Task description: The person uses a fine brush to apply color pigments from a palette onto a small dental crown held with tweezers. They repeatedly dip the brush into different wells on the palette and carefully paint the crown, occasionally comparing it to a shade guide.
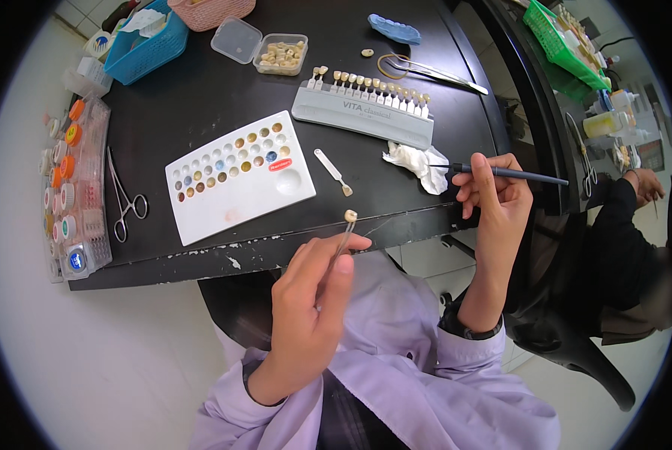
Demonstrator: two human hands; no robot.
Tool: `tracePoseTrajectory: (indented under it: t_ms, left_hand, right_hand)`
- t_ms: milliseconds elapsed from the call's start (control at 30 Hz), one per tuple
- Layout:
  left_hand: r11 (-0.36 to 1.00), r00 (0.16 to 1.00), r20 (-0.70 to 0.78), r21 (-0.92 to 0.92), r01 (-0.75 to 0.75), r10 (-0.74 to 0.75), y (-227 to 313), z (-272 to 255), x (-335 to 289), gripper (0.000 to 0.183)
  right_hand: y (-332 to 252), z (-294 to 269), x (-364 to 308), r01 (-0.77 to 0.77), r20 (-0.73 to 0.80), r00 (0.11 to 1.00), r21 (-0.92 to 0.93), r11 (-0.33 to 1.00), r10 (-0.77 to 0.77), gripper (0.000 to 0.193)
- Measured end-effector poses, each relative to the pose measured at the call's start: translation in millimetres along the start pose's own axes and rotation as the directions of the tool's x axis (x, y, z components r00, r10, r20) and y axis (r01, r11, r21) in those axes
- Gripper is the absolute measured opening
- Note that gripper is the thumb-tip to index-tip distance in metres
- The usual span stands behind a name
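My left hand is closed around metal tweezers, whose tips hold a small tooth crown up near the table's front edge. Pinched in my right hand is a thin dark brush, its tip pointing left over a crumpled white tissue. A single shade tab lies on the black table beyond the crown. To its left rests a white palette with wells of coloured pastes. Behind stands a grey shade guide with a row of tooth tabs.
Jars with coloured lids and a scissor-handled clamp line the left side. At the back are a blue basket, a pink basket, a box of teeth, large tweezers and a blue mould. Another person's hand shows right.
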State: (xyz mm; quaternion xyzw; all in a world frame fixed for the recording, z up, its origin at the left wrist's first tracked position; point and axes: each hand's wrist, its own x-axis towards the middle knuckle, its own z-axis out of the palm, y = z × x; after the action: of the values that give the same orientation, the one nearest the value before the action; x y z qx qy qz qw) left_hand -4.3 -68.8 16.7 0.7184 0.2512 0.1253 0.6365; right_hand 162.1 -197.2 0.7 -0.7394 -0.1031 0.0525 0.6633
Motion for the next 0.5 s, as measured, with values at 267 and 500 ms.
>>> tracePoseTrajectory:
  t_ms: [267,500]
  left_hand:
    - [0.987,0.999,0.033,-0.159,0.015,-0.01,-8,0,-1,0.028]
    - [0.972,0.99,0.129,-0.221,0.082,-0.055,-7,0,-3,0.03]
  right_hand:
    - [-1,-6,-9,0.02,-0.087,0.996,0.089,0.996,-0.013,0.014]
    - [0,-16,-14,0.049,-0.145,0.989,0.047,0.998,-0.042,0.01]
